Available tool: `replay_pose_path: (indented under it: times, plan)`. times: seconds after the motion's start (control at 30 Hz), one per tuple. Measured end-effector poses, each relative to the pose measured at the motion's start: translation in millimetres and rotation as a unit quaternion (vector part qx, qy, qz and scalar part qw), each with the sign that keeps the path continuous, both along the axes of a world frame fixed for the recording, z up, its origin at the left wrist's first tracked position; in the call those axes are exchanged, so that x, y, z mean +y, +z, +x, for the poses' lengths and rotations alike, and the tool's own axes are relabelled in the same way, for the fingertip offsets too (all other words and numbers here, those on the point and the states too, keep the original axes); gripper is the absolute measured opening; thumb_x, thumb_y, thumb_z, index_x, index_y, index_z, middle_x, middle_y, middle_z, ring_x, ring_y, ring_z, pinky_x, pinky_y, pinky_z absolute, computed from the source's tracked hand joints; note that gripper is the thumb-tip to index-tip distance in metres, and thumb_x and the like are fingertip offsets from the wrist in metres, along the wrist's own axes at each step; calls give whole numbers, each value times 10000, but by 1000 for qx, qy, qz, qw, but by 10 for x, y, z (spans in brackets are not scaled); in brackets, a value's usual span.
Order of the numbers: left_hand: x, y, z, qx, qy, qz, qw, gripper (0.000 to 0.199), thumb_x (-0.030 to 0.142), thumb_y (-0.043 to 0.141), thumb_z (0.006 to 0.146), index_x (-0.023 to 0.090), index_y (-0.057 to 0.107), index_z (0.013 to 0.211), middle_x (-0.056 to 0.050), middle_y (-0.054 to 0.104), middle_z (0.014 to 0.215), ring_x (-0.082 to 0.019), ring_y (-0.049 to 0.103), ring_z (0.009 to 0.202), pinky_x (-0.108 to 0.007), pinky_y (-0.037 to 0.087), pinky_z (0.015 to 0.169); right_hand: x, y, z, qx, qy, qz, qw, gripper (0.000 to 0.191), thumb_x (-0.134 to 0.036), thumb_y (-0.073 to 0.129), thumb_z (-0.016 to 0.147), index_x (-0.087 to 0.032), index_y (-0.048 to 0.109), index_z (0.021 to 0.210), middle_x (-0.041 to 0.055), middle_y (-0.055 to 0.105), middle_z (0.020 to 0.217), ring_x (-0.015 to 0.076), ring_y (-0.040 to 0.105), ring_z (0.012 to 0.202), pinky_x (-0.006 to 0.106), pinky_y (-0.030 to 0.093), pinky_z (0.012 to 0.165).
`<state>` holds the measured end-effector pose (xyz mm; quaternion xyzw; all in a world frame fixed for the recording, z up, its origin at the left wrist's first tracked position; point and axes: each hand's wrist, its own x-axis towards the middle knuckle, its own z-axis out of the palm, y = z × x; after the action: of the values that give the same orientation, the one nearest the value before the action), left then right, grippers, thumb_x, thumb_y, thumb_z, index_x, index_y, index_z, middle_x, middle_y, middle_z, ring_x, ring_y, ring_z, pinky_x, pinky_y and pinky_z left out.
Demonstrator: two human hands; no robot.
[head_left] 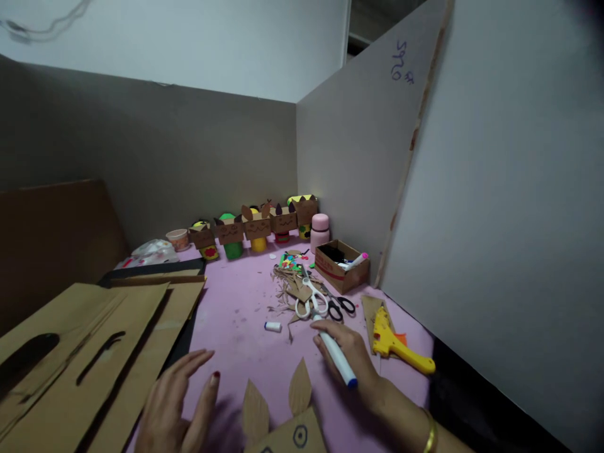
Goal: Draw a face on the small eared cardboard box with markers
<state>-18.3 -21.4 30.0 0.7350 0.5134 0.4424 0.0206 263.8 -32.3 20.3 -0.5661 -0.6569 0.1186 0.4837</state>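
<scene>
Marker in hand, cap aside

Right hand grips it at one o'clock from the face — cap at twelve, likely off for inking. Left hand sits empty at nine, fingers spread — perhaps free for steadying.

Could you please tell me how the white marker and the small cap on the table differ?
The marker is held in the right hand, while the cap lies loose on the purple table. The marker is long and slim, whereas the cap is short and stubby. Both are mostly white with a dark blue end.
</scene>
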Motion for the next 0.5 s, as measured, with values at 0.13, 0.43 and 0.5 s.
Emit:
replay_pose_path:
  times: [0.13, 0.43, 0.5]
  plan:
    - [556, -65, 237, 57, -81, -66, 993, 322, 469, 465, 849, 250, 604, 1041, -63, 654, 1076, -251, 613, 1020, -459, 502, 898, 197, 57, -69, 11, 17, -15, 1000, 258, -222, 550, 793, -182, 690, 1006, 100, 733, 1002, 254, 680, 938, 377, 509, 840]
    - [1046, -164, 740, 60, -233, -156, 958, 222, 356, 574, 789, 279, 710, 946, -60, 709, 980, -248, 622, 919, -395, 471, 859, 452, 4, -228, 129, 61, -39, 989, 277, -380, 599, 814, -198, 673, 1010, 24, 701, 742, 157, 637, 662, 255, 474, 624]
    - [1019, -146, 775, 9, -233, -183, 955, 156, 358, 611, 765, 271, 720, 836, -50, 701, 856, -244, 598, 847, -393, 447, 843, 456, -99, -264, 171, 69, -47, 982, 272, -392, 591, 826, -197, 669, 998, 22, 692, 741, 152, 636, 663, 253, 483, 620]
